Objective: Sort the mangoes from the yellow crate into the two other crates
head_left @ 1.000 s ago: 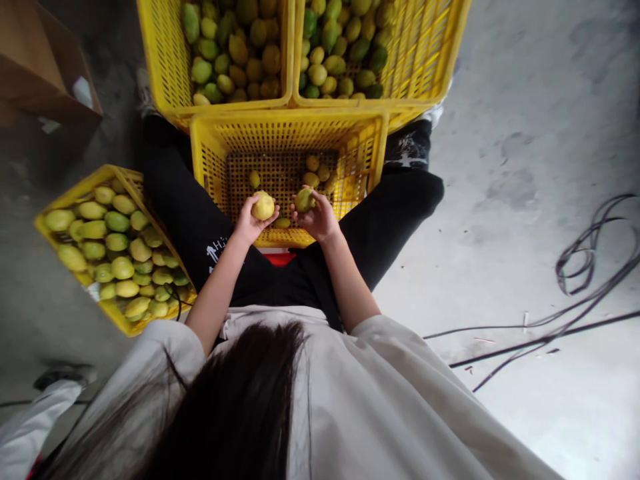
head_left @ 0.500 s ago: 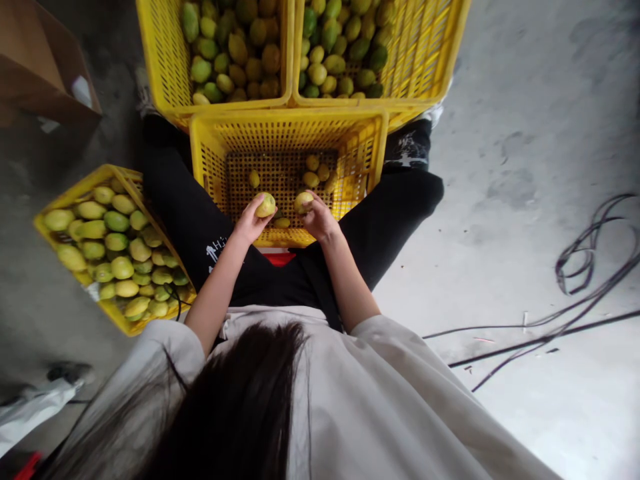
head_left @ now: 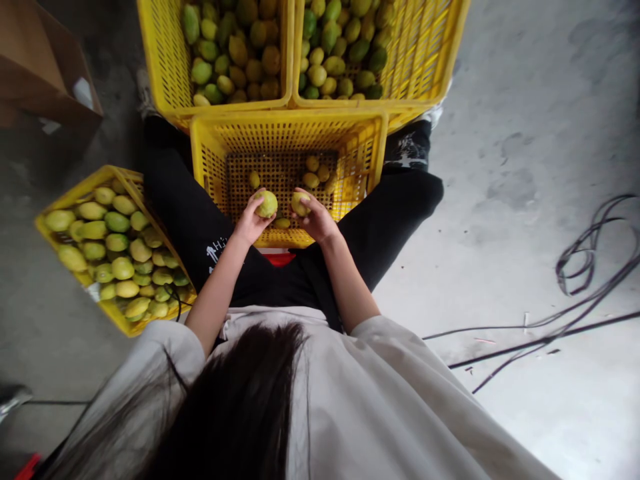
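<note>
My left hand (head_left: 251, 221) is wrapped round a yellow-green lemon (head_left: 267, 205). A second, paler lemon (head_left: 300, 203) sits in the fingers of my right hand (head_left: 317, 220). Both hands are over the near part of a yellow slatted crate (head_left: 210, 120) between my legs, a small gap between the two fruits. On the crate's floor lie a few loose lemons: one at the left (head_left: 255, 179), one below the hands (head_left: 282, 223), and a small group at the right (head_left: 311, 179).
Two larger yellow crates (head_left: 173, 100) (head_left: 425, 93) of green and yellow lemons stand beyond. Another filled crate (head_left: 113, 320) is at my left. A cardboard box (head_left: 45, 60) stands at the far left; black cables (head_left: 580, 313) lie on the floor at right.
The lemon in my left hand has turned slightly. My right hand has shifted a little to the left with its lemon. A pale object at the lower left has mostly left the view.
</note>
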`<state>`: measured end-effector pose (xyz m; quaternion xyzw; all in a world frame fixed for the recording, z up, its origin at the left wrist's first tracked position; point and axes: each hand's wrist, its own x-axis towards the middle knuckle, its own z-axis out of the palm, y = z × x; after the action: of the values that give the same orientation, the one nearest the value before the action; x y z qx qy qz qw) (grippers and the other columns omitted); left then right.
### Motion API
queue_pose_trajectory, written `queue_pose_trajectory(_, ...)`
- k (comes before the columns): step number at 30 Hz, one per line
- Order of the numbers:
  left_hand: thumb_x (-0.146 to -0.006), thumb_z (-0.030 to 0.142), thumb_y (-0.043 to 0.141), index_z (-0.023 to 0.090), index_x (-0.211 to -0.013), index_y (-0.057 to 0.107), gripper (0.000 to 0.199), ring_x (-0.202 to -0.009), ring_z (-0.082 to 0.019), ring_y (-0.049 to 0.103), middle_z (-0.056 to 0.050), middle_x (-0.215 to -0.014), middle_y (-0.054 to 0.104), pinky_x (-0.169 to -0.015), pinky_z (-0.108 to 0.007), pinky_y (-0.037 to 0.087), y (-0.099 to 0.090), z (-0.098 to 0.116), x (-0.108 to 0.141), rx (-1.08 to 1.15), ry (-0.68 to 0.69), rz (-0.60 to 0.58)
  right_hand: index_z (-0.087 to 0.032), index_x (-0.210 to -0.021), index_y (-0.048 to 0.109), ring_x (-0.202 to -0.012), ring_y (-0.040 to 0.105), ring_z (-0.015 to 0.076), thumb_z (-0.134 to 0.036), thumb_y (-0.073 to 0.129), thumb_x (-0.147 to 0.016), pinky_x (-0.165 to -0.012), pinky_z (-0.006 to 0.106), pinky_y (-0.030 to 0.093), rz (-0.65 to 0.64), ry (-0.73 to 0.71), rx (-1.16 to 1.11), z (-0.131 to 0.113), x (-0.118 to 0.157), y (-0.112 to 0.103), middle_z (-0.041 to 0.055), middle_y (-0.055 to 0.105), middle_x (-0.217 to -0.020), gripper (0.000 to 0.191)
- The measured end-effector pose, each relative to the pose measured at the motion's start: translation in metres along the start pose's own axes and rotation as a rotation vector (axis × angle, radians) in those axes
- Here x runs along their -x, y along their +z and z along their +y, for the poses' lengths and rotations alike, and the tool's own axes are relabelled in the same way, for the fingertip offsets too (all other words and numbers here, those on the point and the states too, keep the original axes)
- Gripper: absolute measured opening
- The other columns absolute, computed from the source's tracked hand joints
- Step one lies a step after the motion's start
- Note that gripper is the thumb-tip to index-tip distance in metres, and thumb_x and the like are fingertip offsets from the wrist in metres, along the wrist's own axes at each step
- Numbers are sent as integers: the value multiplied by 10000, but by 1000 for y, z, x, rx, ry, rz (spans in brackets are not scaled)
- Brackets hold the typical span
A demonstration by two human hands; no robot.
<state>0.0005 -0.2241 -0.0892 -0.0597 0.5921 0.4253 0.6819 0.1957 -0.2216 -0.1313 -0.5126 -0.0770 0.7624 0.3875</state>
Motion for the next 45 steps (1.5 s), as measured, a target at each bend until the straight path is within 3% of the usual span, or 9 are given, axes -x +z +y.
queue_pose_trajectory(7,-959,442,1038,331,-1418,776,540,-987,-195,907,-24,-1178,881,-844,-249,663,6,1,9,-11,-78,50,-285,-1164,769,-722,806,173,-702,973,-1008,-549,242,607,65,81,-21,0,-4,7,9,862,-930,490)
queue_pose_trajectory(11,-1046,475,949,364,-1418,831,405,-1133,-234,917,-41,-1263,900,-854,-242,677,9,6,10,14,-52,87,-287,-1150,765,-759,823,193,-744,976,-1000,-574,253,629,101,89,-56,-7,-1,11,15,846,-885,526)
queue_pose_trajectory(17,-1164,471,747,345,-1373,890,283,-1143,-237,907,-48,-1249,917,-738,-224,657,10,11,11,43,-84,76,-327,-1106,706,-785,801,188,-551,950,-989,-671,279,676,102,55,-136,-14,7,12,-43,782,-858,351)
queue_pose_trajectory(21,-1089,376,873,282,-1221,860,163,-1028,-207,887,-46,-1118,904,-688,-213,606,8,3,9,16,-79,100,-338,-1191,699,-754,771,181,-521,922,-977,-636,272,635,50,60,-108,-11,6,8,-54,785,-873,359)
queue_pose_trajectory(25,-992,381,1005,270,-1079,798,250,-1001,-215,870,-37,-1030,879,-736,-234,605,5,-2,6,-19,-72,96,-321,-1123,692,-836,806,195,-542,927,-1007,-596,243,590,51,93,-97,-7,4,8,-19,837,-957,343)
queue_pose_trajectory(30,-1019,408,941,307,-1245,825,273,-876,-176,839,6,-984,850,-806,-260,657,4,2,7,-20,-102,52,-325,-1173,766,-829,807,164,-510,838,-1075,-628,222,624,31,93,-105,-6,3,10,-30,807,-943,221)
queue_pose_trajectory(34,-1026,449,923,280,-1391,830,413,-855,-198,854,-19,-986,858,-880,-315,708,5,7,8,16,-131,43,-392,-1374,797,-977,849,197,-439,917,-983,-777,274,699,17,59,-51,-7,4,11,-49,799,-960,412)
queue_pose_trajectory(40,-1062,467,899,278,-1358,824,359,-837,-188,850,-19,-976,847,-786,-264,678,7,5,6,18,-104,93,-307,-1060,729,-887,786,171,-413,1001,-951,-654,236,573,134,29,-44,-4,5,17,-14,851,-1028,312)
queue_pose_trajectory(45,-1075,524,909,283,-1270,857,314,-888,-206,865,-27,-964,841,-799,-269,680,10,9,8,1,-90,79,-337,-1124,752,-863,748,179,-388,884,-987,-649,234,558,146,-16,-43,-10,5,14,-40,776,-914,197)
